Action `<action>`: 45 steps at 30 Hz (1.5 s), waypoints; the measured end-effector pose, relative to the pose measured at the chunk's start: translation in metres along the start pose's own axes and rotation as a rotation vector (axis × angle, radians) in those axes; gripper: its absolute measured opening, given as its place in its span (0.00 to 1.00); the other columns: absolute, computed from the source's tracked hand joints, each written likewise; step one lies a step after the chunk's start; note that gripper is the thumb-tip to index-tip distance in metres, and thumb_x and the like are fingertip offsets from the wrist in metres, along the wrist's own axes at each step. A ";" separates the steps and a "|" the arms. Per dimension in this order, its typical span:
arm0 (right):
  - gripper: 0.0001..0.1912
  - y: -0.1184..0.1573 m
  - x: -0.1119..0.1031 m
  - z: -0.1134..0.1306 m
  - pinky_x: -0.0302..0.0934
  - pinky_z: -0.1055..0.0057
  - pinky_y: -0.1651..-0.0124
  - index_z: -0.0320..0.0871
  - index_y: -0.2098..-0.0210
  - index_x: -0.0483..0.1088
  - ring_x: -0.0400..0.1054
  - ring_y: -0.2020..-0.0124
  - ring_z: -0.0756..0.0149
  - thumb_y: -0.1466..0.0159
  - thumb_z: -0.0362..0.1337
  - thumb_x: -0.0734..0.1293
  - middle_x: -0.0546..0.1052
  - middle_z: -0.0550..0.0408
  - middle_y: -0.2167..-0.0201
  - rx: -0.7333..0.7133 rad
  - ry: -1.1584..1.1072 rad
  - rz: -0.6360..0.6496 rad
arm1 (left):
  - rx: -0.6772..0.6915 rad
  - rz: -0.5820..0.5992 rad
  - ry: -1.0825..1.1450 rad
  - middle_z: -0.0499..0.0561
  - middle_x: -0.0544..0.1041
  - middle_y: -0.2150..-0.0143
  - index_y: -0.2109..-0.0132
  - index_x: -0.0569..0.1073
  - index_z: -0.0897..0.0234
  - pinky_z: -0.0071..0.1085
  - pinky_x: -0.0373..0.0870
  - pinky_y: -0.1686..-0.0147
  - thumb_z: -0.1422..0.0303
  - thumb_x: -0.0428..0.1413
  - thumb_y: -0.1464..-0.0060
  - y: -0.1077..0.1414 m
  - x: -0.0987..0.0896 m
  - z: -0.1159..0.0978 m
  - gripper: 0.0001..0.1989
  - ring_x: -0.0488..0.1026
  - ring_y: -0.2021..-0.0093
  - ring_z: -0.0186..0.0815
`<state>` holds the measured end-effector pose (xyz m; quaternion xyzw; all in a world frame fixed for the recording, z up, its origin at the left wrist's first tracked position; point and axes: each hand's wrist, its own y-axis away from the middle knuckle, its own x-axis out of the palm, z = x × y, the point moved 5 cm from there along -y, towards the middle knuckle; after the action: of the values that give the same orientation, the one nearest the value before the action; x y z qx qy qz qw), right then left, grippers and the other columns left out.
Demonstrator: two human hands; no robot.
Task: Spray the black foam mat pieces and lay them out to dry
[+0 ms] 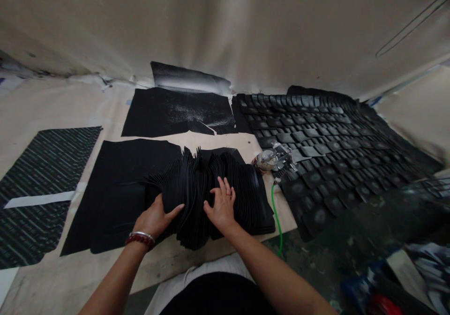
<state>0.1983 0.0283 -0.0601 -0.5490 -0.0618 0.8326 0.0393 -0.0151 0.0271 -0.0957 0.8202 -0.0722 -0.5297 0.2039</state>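
Observation:
Many thin black sheets (pixel 191 188) stand fanned in a thick row on the table, over flat black pieces. My left hand (pixel 158 216), with a silver bangle and red beads at the wrist, is at the left front of the row; its thumb points right across the sheets, and its other fingers are hidden behind them. Spread on top of the sheets, right of the middle, my right hand (pixel 223 205) has its fingers apart. Beneath and to the left lies a large flat black sheet (pixel 116 179).
Overlapping black pieces (pixel 316 137) cover the right side. A spray gun (pixel 276 158) with a green hose (pixel 277 216) lies beside the sheets. Behind is another black sheet (pixel 176 113); striped dark material (pixel 45 179) lies far left on the pale table (pixel 91 275).

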 end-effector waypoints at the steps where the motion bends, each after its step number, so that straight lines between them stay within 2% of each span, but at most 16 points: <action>1: 0.13 0.000 -0.001 0.000 0.34 0.51 0.41 0.43 0.62 0.63 0.33 0.38 0.59 0.49 0.33 0.64 0.50 0.49 0.39 0.004 -0.002 -0.004 | -0.003 0.001 0.001 0.64 0.74 0.59 0.44 0.57 0.66 0.39 0.65 0.66 0.39 0.40 0.59 0.000 0.000 -0.001 0.43 0.73 0.62 0.52; 4: 0.15 0.001 -0.003 0.002 0.33 0.53 0.41 0.44 0.64 0.64 0.33 0.38 0.60 0.51 0.26 0.60 0.53 0.52 0.41 -0.013 -0.004 -0.003 | -0.016 0.007 0.004 0.63 0.75 0.59 0.44 0.57 0.66 0.38 0.65 0.66 0.39 0.40 0.59 0.002 -0.002 -0.003 0.43 0.73 0.62 0.52; 6: 0.10 0.002 -0.003 0.002 0.32 0.52 0.41 0.45 0.68 0.66 0.33 0.38 0.60 0.49 0.27 0.61 0.54 0.56 0.41 -0.034 -0.003 0.003 | -0.022 0.005 0.006 0.63 0.75 0.58 0.44 0.57 0.66 0.38 0.65 0.66 0.39 0.41 0.59 0.003 -0.004 -0.004 0.42 0.73 0.62 0.52; 8: 0.03 0.002 -0.002 0.003 0.32 0.51 0.41 0.45 0.69 0.67 0.33 0.38 0.58 0.45 0.34 0.63 0.54 0.55 0.41 -0.042 -0.001 0.005 | -0.020 -0.001 0.010 0.63 0.75 0.58 0.44 0.58 0.66 0.38 0.65 0.66 0.40 0.41 0.58 0.003 -0.005 -0.005 0.41 0.73 0.62 0.51; 10: 0.10 0.003 -0.001 0.004 0.33 0.51 0.41 0.44 0.67 0.66 0.33 0.38 0.56 0.45 0.44 0.66 0.53 0.53 0.40 -0.044 0.000 0.007 | -0.014 -0.008 0.016 0.63 0.74 0.58 0.44 0.57 0.67 0.38 0.65 0.65 0.40 0.41 0.58 0.003 -0.005 -0.005 0.41 0.73 0.61 0.51; 12: 0.15 0.003 0.000 0.005 0.34 0.51 0.41 0.44 0.66 0.66 0.33 0.38 0.56 0.47 0.47 0.67 0.52 0.52 0.40 -0.049 -0.001 0.015 | -0.005 -0.011 0.023 0.64 0.74 0.57 0.44 0.58 0.68 0.38 0.65 0.65 0.41 0.42 0.58 0.003 -0.005 -0.004 0.41 0.73 0.61 0.50; 21: 0.12 0.004 -0.001 0.000 0.37 0.51 0.41 0.45 0.65 0.65 0.32 0.38 0.57 0.46 0.42 0.67 0.52 0.52 0.40 -0.071 -0.034 0.036 | -0.006 -0.013 0.038 0.63 0.74 0.58 0.44 0.57 0.67 0.37 0.65 0.67 0.42 0.43 0.58 0.002 -0.003 -0.002 0.41 0.73 0.62 0.50; 25: 0.12 0.005 -0.002 0.002 0.38 0.54 0.41 0.44 0.61 0.64 0.34 0.38 0.59 0.45 0.31 0.63 0.54 0.51 0.41 -0.079 -0.053 0.034 | -0.010 -0.007 0.045 0.63 0.75 0.59 0.45 0.58 0.67 0.37 0.65 0.66 0.41 0.43 0.58 0.002 -0.002 -0.001 0.41 0.73 0.62 0.50; 28: 0.11 0.006 -0.002 0.005 0.36 0.53 0.41 0.45 0.65 0.66 0.32 0.38 0.58 0.45 0.27 0.60 0.54 0.54 0.41 -0.087 -0.058 0.034 | -0.010 -0.006 0.041 0.63 0.75 0.60 0.45 0.58 0.66 0.38 0.65 0.66 0.39 0.41 0.59 0.002 -0.001 -0.001 0.42 0.73 0.62 0.52; 34: 0.09 0.005 -0.002 0.005 0.39 0.55 0.42 0.46 0.63 0.66 0.34 0.38 0.59 0.44 0.31 0.63 0.54 0.53 0.41 -0.081 -0.054 0.036 | -0.017 -0.002 0.027 0.63 0.74 0.60 0.45 0.57 0.67 0.38 0.65 0.66 0.38 0.40 0.60 0.002 -0.002 0.000 0.43 0.73 0.61 0.53; 37: 0.08 0.005 -0.002 0.006 0.38 0.54 0.42 0.48 0.65 0.67 0.34 0.38 0.59 0.43 0.31 0.63 0.54 0.56 0.41 -0.090 -0.045 0.044 | -0.015 0.010 0.032 0.63 0.75 0.60 0.45 0.58 0.67 0.37 0.65 0.66 0.39 0.40 0.59 0.002 -0.002 -0.001 0.43 0.73 0.62 0.52; 40: 0.03 0.005 0.000 0.010 0.37 0.53 0.42 0.47 0.67 0.68 0.33 0.38 0.57 0.43 0.36 0.64 0.53 0.55 0.41 -0.082 -0.034 0.036 | -0.021 0.015 0.036 0.63 0.74 0.60 0.45 0.58 0.67 0.37 0.65 0.66 0.40 0.41 0.59 0.003 -0.002 -0.001 0.42 0.73 0.61 0.51; 42: 0.07 0.005 0.001 0.013 0.36 0.52 0.42 0.46 0.67 0.67 0.32 0.38 0.55 0.44 0.41 0.66 0.52 0.52 0.40 -0.070 -0.026 0.028 | -0.025 0.011 0.033 0.63 0.74 0.59 0.45 0.57 0.67 0.37 0.65 0.66 0.40 0.41 0.59 0.003 -0.002 -0.001 0.42 0.73 0.61 0.51; 45: 0.09 0.005 0.003 0.015 0.37 0.52 0.42 0.46 0.67 0.67 0.32 0.38 0.55 0.44 0.42 0.67 0.53 0.51 0.41 -0.067 -0.017 0.028 | -0.014 0.002 0.031 0.63 0.74 0.59 0.45 0.57 0.66 0.37 0.65 0.66 0.39 0.41 0.59 0.003 -0.001 -0.001 0.42 0.73 0.61 0.51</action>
<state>0.1829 0.0224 -0.0575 -0.5437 -0.0823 0.8352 0.0089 -0.0145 0.0251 -0.0931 0.8268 -0.0664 -0.5171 0.2112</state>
